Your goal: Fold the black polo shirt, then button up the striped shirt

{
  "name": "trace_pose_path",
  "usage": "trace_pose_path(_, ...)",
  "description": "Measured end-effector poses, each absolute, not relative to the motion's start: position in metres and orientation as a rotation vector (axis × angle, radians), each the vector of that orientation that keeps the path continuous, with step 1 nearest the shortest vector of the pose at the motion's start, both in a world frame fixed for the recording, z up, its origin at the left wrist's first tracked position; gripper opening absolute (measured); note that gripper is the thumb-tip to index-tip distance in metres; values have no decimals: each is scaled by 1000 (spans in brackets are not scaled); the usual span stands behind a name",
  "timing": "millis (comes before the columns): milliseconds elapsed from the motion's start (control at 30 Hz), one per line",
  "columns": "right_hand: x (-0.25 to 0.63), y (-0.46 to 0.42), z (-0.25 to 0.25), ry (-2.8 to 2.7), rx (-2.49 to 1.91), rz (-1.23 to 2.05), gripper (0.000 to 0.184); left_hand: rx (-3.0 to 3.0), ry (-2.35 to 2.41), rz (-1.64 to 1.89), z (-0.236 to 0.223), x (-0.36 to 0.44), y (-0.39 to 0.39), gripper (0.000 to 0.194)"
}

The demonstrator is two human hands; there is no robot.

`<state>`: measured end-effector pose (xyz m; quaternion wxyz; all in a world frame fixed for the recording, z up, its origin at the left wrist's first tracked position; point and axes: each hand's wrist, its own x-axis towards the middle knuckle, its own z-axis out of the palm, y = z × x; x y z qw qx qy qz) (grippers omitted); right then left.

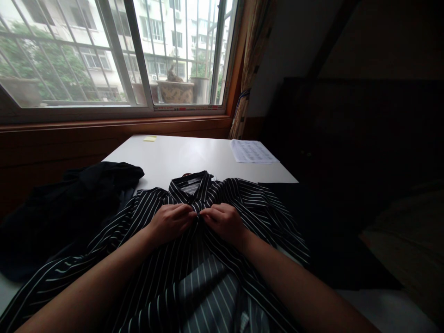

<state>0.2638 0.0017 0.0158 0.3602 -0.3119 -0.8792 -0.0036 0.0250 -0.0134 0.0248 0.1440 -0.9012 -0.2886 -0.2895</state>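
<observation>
A black shirt with white stripes [163, 259] lies spread face up on the white table, its collar [178, 188] pointing away from me. Just below the collar, my left hand [173, 219] pinches one front edge of the shirt. My right hand [224, 222] pinches the other front edge close beside it, the fingertips of both hands almost meeting. Whether a button is between the fingers is too small to make out. Lower down, the shirt front hangs apart and its greyer inner side shows.
Dark crumpled clothing [79, 199] lies on the left of the table [183, 152]. Dark flat cloth [333, 240] is at the right. Printed sheets [255, 151] and a yellow sticky note [150, 138] lie at the far side, below a barred window [176, 55] and a tied curtain [244, 97].
</observation>
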Motion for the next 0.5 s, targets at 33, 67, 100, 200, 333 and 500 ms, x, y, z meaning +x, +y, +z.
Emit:
trace_pose_path(33,264,2,16,-2266,-804,-10,11,-2595,-830,-833,25,25,-13,18)
trace_pose_path(67,264,2,16,-2266,-803,-11,11,-2593,-827,-832,24,25,-13,18)
trace_pose_path(100,264,2,16,-2264,-802,-13,11,-2592,-823,-831,24,24,-13,18)
trace_pose_path(200,264,2,17,-2256,-800,-11,11,-2585,-805,-830,25,24,-13,18)
trace_pose_path(333,263,1,18,-2249,-798,-5,12,-2575,-800,-833,26,25,-13,18)
trace_pose_path(500,264,2,17,-2245,-790,-1,11,-2590,-806,-820,27,25,-14,18)
